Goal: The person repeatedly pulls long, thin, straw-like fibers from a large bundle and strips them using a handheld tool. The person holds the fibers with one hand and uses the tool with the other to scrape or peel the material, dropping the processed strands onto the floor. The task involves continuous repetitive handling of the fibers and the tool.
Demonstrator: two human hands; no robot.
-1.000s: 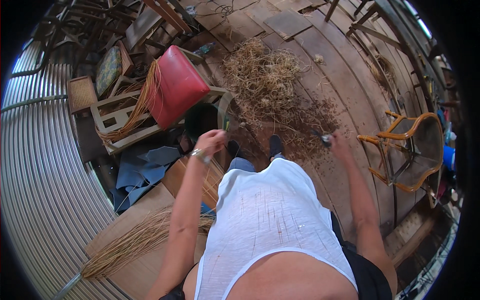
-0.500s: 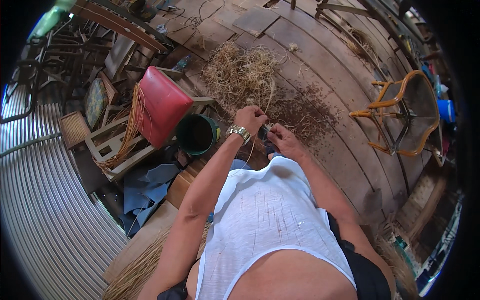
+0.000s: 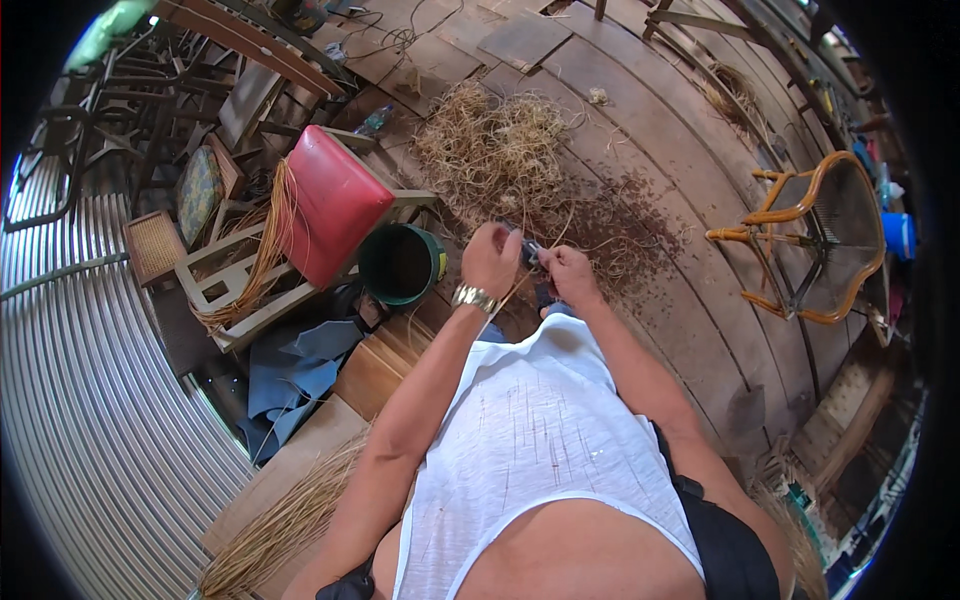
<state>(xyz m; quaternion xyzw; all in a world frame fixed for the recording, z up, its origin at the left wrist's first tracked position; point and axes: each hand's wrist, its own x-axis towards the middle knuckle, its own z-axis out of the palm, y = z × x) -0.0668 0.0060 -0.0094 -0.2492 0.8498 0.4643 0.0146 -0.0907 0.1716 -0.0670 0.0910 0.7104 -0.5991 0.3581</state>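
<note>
My left hand [image 3: 490,262], with a metal watch on its wrist, is closed with its fingers bent around a thin pale strand [image 3: 511,292]. The strand trails down toward my lap. Close by on the right, my right hand [image 3: 572,277] has its fingers pinched together; what they hold is too small to make out. A small dark object [image 3: 531,251] shows between the two hands, its kind unclear. Just beyond them, a tangled heap of pale fibre shavings [image 3: 500,145] lies on the wooden floor, with dark reddish-brown bits [image 3: 640,225] scattered beside it.
To the left are a dark green bucket [image 3: 402,264], a chair with a red padded seat [image 3: 335,205] and a hanging bundle of orange-brown strands [image 3: 270,240]. Long dry stalks [image 3: 290,520] lie at lower left. A curved cane chair [image 3: 825,240] stands at right, near a blue container [image 3: 898,236].
My left hand has turned and shifted slightly down, the strand moving with it. The dark object between my hands shows more clearly. My right hand has hardly moved.
</note>
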